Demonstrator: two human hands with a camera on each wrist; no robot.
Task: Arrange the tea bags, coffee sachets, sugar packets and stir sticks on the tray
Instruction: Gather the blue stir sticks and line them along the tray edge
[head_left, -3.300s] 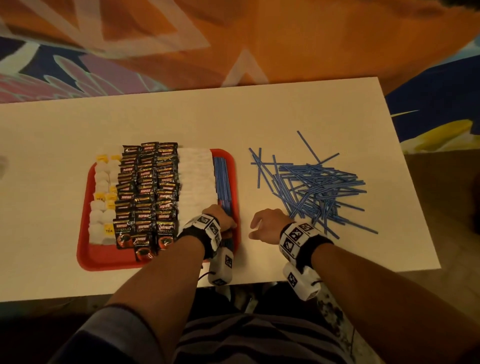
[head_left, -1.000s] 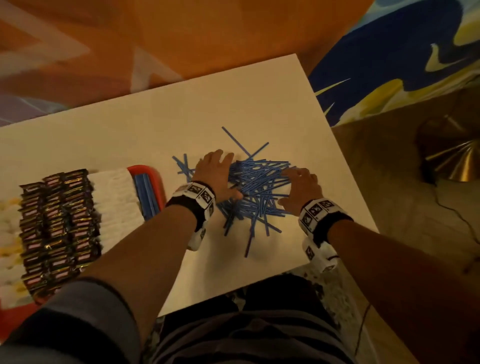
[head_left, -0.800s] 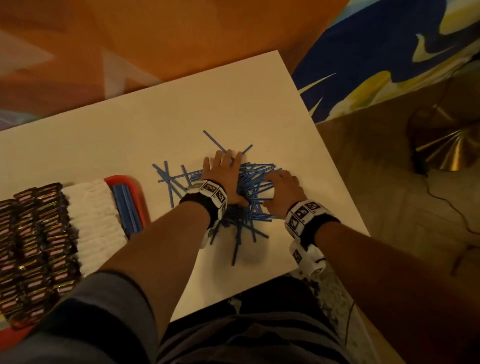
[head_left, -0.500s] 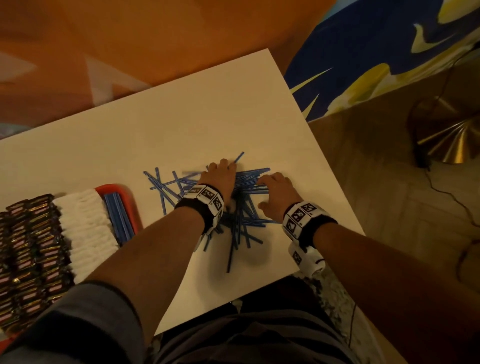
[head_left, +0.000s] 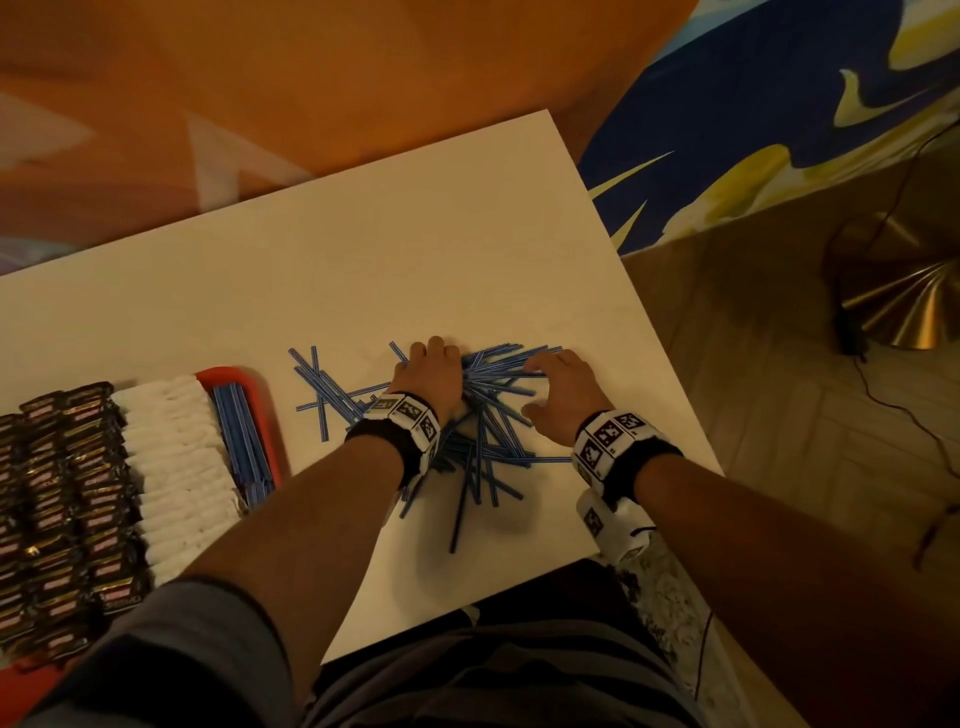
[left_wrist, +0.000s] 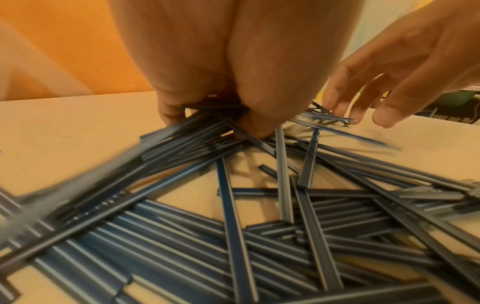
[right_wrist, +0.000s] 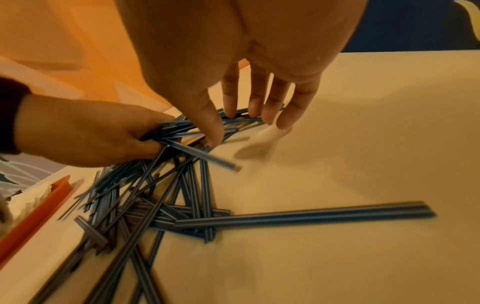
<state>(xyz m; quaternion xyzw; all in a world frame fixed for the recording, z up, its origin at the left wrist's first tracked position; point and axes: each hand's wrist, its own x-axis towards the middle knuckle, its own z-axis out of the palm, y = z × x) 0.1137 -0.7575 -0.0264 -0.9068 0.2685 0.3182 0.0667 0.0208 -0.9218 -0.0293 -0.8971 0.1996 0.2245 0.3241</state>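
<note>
A loose pile of blue stir sticks (head_left: 488, 441) lies on the white table (head_left: 363, 270), right of the red tray (head_left: 270, 410). My left hand (head_left: 434, 364) grips a bundle of these sticks (left_wrist: 197, 131) between curled fingers and thumb, seen also in the right wrist view (right_wrist: 91, 135). Beside it, my right hand (head_left: 558, 384) has straight fingers whose tips (right_wrist: 259, 115) touch the far ends of the sticks. On the tray stand rows of dark coffee sachets (head_left: 67, 467), white sugar packets (head_left: 176, 457) and a neat row of stir sticks (head_left: 241, 441). The tea bags are out of view.
The table's right edge (head_left: 660, 332) runs close to my right hand, and its near edge (head_left: 467, 605) is just below the pile. A brass lamp base (head_left: 904, 306) with a black cable stands on the floor at the right. Bare tabletop stretches behind the pile.
Both hands left the tray side and went to the loose pile. They have swept the scattered sticks inward, and my left hand has closed around a bundle.
</note>
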